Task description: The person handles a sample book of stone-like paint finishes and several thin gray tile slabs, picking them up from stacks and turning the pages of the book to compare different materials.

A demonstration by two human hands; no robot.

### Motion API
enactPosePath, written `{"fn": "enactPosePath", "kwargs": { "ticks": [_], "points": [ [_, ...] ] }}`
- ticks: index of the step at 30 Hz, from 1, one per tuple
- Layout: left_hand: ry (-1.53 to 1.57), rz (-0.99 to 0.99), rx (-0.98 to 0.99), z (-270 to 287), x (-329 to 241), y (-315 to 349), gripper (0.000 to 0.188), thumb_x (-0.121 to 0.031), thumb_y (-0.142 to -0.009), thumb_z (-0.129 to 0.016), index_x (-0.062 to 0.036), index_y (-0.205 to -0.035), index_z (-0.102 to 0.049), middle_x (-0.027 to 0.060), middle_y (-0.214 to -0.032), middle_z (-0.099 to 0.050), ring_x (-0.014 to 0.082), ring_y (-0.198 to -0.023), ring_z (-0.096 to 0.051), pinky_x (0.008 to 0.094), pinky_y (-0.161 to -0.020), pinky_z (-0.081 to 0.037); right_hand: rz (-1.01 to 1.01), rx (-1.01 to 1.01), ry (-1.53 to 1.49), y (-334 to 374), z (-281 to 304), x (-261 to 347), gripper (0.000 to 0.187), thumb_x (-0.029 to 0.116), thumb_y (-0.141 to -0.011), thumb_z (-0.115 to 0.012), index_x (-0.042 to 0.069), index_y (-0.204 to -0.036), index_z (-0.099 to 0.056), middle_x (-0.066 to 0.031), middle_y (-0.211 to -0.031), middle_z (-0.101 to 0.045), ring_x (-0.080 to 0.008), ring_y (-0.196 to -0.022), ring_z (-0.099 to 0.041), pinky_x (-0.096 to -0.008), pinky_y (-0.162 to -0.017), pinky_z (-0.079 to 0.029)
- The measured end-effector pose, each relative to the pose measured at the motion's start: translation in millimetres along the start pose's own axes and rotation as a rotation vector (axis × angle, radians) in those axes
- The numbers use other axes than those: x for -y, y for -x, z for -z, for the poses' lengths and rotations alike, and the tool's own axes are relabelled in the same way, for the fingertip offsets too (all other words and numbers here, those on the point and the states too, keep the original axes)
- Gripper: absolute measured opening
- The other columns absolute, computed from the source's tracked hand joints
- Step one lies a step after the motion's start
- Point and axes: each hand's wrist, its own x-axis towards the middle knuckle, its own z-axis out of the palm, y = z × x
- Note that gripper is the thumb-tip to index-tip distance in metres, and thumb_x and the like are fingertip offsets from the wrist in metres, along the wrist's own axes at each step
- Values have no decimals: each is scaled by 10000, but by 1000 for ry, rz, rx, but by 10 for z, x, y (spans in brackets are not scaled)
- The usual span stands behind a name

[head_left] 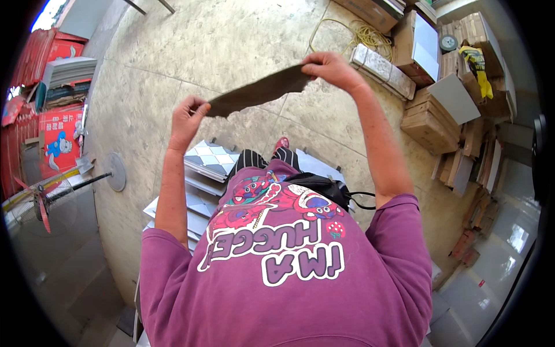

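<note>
A dark grey-brown cloth point(257, 91) is stretched between my two hands, out in front of me above the floor. Its upper edge runs nearly straight, while the lower edge looks uneven. My left hand point(188, 120) pinches the left end, thumb against the fingers. Farther out and higher in the view, my right hand point(330, 68) grips the other end. The cloth slants upward from left to right, and both arms reach forward.
Stacked tiles point(213, 159) lie beside my legs, with a black bag point(321, 188) at my waist. Red boxes point(58, 136) and a fan point(117, 172) stand left. Cardboard boxes point(430, 118), a white wrapped block point(381, 72) and a coiled yellow hose point(367, 36) are right.
</note>
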Motion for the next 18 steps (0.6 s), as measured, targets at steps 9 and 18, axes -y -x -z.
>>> {"fn": "enactPosePath", "kwargs": {
  "ticks": [9,18],
  "points": [
    [474,-152,-29,592,-547,-1157,298,-226,-879,-568,-21,-1096,-566,45,-1061,-579,125,-1009,-510,289,-894,-390,640,-349,-332,-32,777,915,321,259,-817,-642,29,-1040,-624,-10,-901,-636,-83,-822,-559,-231,-772,-439],
    [391,633,553,-819,1071,-983,398,-299,-777,-669,23,-1008,-621,76,-900,-643,143,-797,-599,273,-724,-462,-474,-77,-187,-429,-449,-1385,255,254,-755,-688,25,-867,-666,0,-745,-622,-88,-657,-534,-259,-602,-440]
  ]
}}
